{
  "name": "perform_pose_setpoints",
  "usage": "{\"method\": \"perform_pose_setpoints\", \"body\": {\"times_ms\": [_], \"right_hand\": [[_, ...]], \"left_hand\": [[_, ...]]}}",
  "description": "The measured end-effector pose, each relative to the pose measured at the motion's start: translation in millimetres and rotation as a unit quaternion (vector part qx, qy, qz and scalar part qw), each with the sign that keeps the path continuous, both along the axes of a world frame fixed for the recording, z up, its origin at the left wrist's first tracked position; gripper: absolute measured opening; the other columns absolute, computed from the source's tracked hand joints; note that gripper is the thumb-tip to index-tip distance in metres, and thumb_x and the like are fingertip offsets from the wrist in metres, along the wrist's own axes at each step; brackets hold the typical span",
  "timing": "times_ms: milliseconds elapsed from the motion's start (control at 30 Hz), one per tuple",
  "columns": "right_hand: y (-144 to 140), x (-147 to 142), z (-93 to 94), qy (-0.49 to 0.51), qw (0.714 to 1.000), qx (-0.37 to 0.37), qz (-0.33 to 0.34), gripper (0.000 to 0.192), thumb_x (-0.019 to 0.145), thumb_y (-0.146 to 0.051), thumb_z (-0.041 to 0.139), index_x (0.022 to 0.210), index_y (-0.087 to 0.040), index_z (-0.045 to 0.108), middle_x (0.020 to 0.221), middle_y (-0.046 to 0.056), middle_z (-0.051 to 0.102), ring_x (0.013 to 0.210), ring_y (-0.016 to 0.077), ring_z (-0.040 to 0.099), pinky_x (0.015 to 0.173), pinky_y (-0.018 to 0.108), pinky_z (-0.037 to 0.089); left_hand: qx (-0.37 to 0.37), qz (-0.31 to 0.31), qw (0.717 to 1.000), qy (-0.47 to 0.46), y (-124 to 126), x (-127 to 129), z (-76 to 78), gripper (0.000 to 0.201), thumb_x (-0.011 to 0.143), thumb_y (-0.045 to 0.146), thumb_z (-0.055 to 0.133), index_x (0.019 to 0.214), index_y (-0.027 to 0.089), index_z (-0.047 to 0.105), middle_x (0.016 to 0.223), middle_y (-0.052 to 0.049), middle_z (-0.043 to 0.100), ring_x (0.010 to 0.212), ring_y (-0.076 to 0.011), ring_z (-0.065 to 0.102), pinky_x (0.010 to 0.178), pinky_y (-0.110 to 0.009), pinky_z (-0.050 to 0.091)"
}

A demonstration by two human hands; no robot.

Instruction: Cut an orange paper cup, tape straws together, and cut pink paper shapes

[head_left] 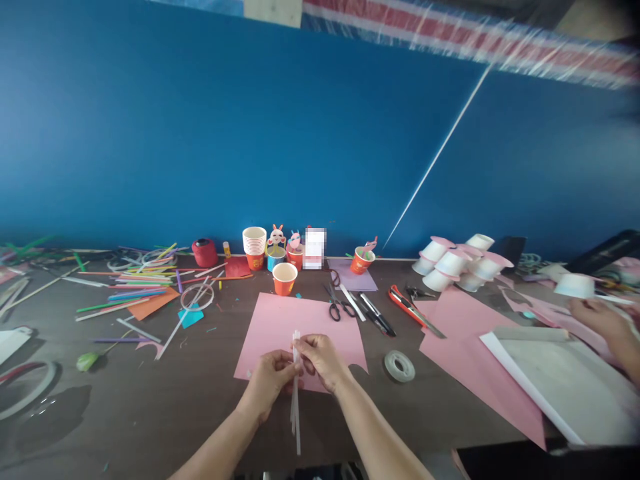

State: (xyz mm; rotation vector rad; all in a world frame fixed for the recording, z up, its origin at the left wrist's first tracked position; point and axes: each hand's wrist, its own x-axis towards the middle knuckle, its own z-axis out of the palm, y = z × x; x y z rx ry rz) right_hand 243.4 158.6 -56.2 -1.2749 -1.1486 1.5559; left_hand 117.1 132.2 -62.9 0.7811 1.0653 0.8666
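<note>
A small bundle of thin white straws (296, 417) stands nearly upright between my two hands, its lower ends fanning slightly apart. My left hand (271, 379) grips the bundle around its middle with thumb and fingers. My right hand (323, 360) pinches it close to the top ends. Under and behind both hands lies a pink paper sheet (273, 320). Just beyond the sheet is an orange paper cup (285, 285). Black-handled scissors (335, 308) rest on the sheet's far right edge. To the right sits a roll of clear tape (399, 367).
Colourful straws (135, 280) are scattered at the left. Stacked cups (255, 243) and decorated cups (276, 255) stand near the blue wall. An orange box cutter (407, 307) lies right, near white cups (453, 262). Another person's hand (597, 317) is at far right.
</note>
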Motion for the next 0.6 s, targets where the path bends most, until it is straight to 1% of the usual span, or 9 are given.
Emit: {"method": "perform_pose_setpoints", "body": {"times_ms": [100,200,333,500,600], "right_hand": [[-1.4,-0.9,1.1,-0.005,1.0,-0.001,0.013,0.033,0.064,-0.045,0.059,0.057,-0.014,0.051,0.04,-0.008,0.038,0.029,0.003,0.029,0.03,0.017,0.017],[-2.3,-0.7,-0.1,-0.043,0.999,0.009,0.018,0.03,0.064,-0.041,0.06,0.056,-0.015,0.049,0.038,-0.008,0.037,0.03,0.0032,0.029,0.032,0.017,0.018],[-3.6,-1.2,-1.8,-0.094,0.995,0.041,0.023,0.023,0.066,-0.034,0.059,0.058,-0.014,0.05,0.041,-0.006,0.042,0.033,0.0044,0.036,0.034,0.017,0.024],[-6.2,-3.3,1.4,-0.084,0.995,0.041,0.026,0.024,0.069,-0.037,0.055,0.062,-0.014,0.052,0.045,-0.004,0.045,0.035,0.0061,0.041,0.032,0.016,0.027],[-7.5,-4.3,4.3,-0.06,0.997,0.028,0.027,0.028,0.069,-0.041,0.055,0.066,-0.013,0.054,0.048,-0.004,0.048,0.035,0.0057,0.041,0.032,0.016,0.027]], "left_hand": [[-0.004,-0.009,1.0,0.015,1.0,-0.8,1.4,0.03,0.054,0.034,0.07,0.07,0.014,0.053,0.057,0.001,0.06,0.048,-0.0128,0.058,0.044,-0.02,0.041],[0.012,-0.015,0.999,0.032,1.7,-1.8,-0.1,0.03,0.054,0.034,0.07,0.068,0.014,0.052,0.053,0.002,0.058,0.047,-0.0131,0.058,0.042,-0.02,0.039],[0.038,-0.018,0.998,0.044,1.5,-1.6,-1.5,0.03,0.054,0.036,0.07,0.064,0.015,0.051,0.05,0.002,0.057,0.046,-0.0144,0.058,0.041,-0.02,0.039],[0.024,-0.012,1.0,0.017,-0.6,2.1,4.8,0.033,0.052,0.039,0.07,0.064,0.016,0.049,0.056,-0.001,0.062,0.047,-0.0142,0.058,0.044,-0.022,0.041],[0.029,-0.01,1.0,-0.001,-1.3,2.5,4.6,0.034,0.053,0.039,0.07,0.068,0.015,0.051,0.057,-0.001,0.063,0.048,-0.0137,0.058,0.044,-0.021,0.039]]}}
